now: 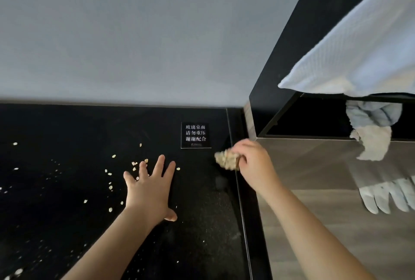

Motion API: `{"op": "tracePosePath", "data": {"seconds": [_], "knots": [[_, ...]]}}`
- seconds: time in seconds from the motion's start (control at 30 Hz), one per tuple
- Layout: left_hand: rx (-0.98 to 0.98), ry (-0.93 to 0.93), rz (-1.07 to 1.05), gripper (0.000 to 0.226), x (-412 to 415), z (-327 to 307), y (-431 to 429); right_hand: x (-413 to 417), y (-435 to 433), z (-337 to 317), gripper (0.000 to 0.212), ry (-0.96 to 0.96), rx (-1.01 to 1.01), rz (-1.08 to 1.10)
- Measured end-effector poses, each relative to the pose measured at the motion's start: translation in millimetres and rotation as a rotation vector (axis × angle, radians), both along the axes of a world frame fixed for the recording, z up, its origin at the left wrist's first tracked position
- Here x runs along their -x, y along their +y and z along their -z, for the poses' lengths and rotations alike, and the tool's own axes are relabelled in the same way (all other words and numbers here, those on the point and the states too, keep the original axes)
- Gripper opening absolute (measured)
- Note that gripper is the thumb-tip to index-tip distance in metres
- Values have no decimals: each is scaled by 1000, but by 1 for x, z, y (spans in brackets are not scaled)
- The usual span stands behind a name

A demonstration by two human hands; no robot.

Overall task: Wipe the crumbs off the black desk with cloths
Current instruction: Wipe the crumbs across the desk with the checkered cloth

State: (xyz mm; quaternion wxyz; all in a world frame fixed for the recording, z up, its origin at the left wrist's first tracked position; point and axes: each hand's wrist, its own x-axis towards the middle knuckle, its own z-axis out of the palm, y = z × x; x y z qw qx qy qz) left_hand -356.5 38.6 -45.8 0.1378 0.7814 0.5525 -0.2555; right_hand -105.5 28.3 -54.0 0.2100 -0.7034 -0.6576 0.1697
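Currently, the left hand (149, 189) lies flat on the desk (202, 223), palm down, with its fingers straight and spread and nothing grasped. Its fingertips sit among a cluster of pale crumbs (134, 164). More crumbs are scattered over the left half of the desk, down to the lower left corner of the view.

The right hand (253, 162) grasps a crumpled beige cloth (226, 160), its fingers curled round the bundle. The cloth is at the right edge of the desk, just below and to the right of a small black sign (195, 135) with white characters. Whether the cloth touches the desk surface cannot be told. The two hands are apart, with bare desk between them.

A grey wall (134, 32) stands behind the desk. To the right, a white towel (359, 43) hangs over a black panel, and a blue and beige rag (372, 126) hangs beneath it. Wood-patterned floor (314, 212) shows beside the desk.
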Motion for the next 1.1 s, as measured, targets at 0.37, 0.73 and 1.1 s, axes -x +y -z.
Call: {"op": "tracePosePath", "data": {"seconds": [0.37, 0.73, 1.1], "knots": [[34, -10, -70, 127, 0, 0, -1, 8, -65, 25, 36, -116, -55, 37], [32, -9, -133, 123, 2, -6, -8, 22, -6, 17, 29, -2, -89, 209], [-54, -112, -164, 108, 21, -3, -12, 61, -60, 22, 24, 127, 22, -170]]}}
